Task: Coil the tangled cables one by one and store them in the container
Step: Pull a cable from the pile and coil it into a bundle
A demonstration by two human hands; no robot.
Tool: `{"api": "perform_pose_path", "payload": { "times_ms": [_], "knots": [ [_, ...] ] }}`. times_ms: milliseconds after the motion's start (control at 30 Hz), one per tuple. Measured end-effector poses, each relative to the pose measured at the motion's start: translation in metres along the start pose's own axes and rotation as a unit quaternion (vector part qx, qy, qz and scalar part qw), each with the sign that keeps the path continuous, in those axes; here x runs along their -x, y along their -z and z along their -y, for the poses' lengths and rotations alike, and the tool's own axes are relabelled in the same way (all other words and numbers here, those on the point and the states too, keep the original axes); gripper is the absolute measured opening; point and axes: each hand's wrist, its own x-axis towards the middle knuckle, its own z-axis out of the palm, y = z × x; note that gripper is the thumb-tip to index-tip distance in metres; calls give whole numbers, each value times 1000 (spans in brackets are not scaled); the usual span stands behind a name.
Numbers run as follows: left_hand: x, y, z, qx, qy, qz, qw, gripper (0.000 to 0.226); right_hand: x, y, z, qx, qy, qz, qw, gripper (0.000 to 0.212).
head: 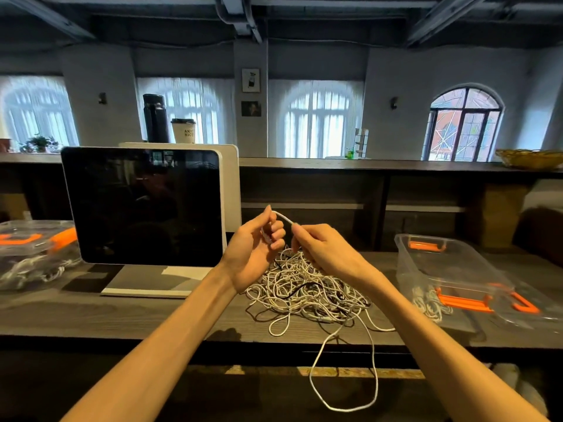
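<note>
We see a white cable (282, 216) stretched in a short arc between both hands, at the centre of the frame. The left hand (256, 248) has its fingers curled round one end, thumb raised. The right hand (320, 248) pinches the cable just beside it, fingers bent. Below the hands, a tangle (304, 290) of white cables and a black one lies on the dark table (122, 315), with one white loop (344, 385) hanging off the near edge. At the right of the frame a clear container (438, 266) with orange clips holds a few coiled cables at its near end. At the left stands a dark screen (146, 205), and beyond it, at the far left, a second clear box (33, 251) with cables inside.
</note>
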Motion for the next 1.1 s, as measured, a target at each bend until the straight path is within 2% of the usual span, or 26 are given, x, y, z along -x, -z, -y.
{"api": "perform_pose_path", "payload": {
  "times_ms": [133,233,367,467,567,733,800,867,967,1100],
  "knots": [
    [-4,-3,9,-29,-9,-28,999,34,6,-7,8,52,16,2,999,47],
    [-2,-7,10,-17,-5,6,1000,44,7,-6,11,77,13,-4,997,49],
    [-2,-15,11,-33,-29,-14,999,35,11,-7,12,113,3,53,992,45],
    [-8,-14,11,-96,-78,-60,990,32,17,-9,13,133,13,59,989,38],
    [-14,-8,1,-159,-105,-94,977,33,25,-4,9,210,23,64,975,37],
    [-12,-7,1,-250,-53,-71,964,37,34,11,22,331,106,90,934,12],
    [-9,-10,6,-312,-42,-45,948,43,32,14,27,332,142,61,930,9],
    [-6,-14,11,-352,-23,-13,936,51,28,16,25,300,163,3,940,16],
    [-2,-20,17,-339,31,5,940,67,23,21,21,220,156,-87,959,13],
    [1,-27,17,-333,56,-3,941,77,20,20,15,165,138,-147,965,19]
  ]
}}
